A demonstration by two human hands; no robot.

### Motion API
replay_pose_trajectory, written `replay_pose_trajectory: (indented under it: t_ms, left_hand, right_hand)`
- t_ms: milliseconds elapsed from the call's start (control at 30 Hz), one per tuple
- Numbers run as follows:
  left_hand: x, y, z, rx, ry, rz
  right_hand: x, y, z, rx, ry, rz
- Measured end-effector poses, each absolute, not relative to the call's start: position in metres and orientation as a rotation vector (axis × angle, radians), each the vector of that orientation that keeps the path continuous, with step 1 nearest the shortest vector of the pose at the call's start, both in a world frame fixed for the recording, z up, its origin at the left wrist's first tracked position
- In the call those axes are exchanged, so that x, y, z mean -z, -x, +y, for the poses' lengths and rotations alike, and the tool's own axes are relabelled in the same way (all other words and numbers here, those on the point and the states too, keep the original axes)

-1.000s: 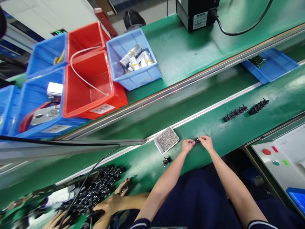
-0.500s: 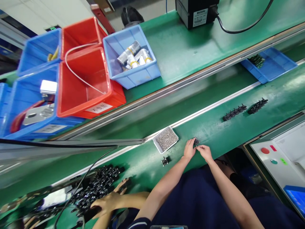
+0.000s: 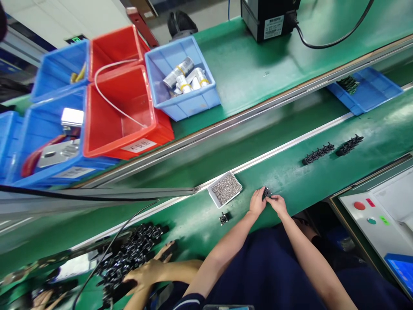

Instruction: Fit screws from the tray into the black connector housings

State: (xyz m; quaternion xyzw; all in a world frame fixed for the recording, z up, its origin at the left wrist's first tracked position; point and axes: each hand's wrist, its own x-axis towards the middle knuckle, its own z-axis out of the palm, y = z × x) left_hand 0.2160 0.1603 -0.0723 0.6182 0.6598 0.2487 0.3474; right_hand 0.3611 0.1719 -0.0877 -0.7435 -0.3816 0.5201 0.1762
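Between my two hands sits a small black plastic part (image 3: 266, 193), just above the green bench. My left hand (image 3: 257, 202) closes on its left side. My right hand (image 3: 278, 204) pinches it from the right, and the fingertips hide part of it. Another black part with metal pins (image 3: 223, 218) lies on the bench to the left of my hands. Above that part, a white tray (image 3: 211, 196) holds a heap of tiny silvery metal pieces. Further right, a row of black parts (image 3: 318, 154) stands on the bench, with a second row (image 3: 349, 145) beyond it.
At lower left a co-worker's hands (image 3: 146, 272) are beside a pile of black parts (image 3: 129, 254). Blue and red bins (image 3: 138, 146) line the raised shelf. A blue tray (image 3: 377, 94) with green pieces is at right, near a control panel (image 3: 364, 206).
The view shifts slightly. My right fingers move a little closer around the black part, while my left hand stays nearly in place.
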Motion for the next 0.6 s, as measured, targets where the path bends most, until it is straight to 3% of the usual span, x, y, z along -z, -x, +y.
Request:
replay_pose_trajectory:
  t_ms: [100, 233, 367, 500, 600]
  left_hand:
    - [0.061, -0.216, 0.161, -0.637, -1.616, 1.684]
    - [0.028, -0.204, 0.137, -0.667, -1.677, 1.661]
    - [0.004, -0.164, 0.077, -0.658, -1.570, 1.968]
    - [0.009, -0.109, 0.019, -0.518, -1.264, 2.434]
    - [0.022, -0.078, -0.003, -0.447, -1.179, 2.459]
  right_hand:
    - [0.084, -0.371, 0.175, -1.461, 2.021, -1.192]
    - [0.066, -0.383, 0.191, -1.421, 1.724, -1.752]
    - [0.054, -0.375, 0.202, -1.327, 1.646, -2.256]
    - [0.053, -0.338, 0.188, -1.273, 1.536, -2.505]
    - [0.051, -0.298, 0.164, -1.322, 1.433, -2.620]
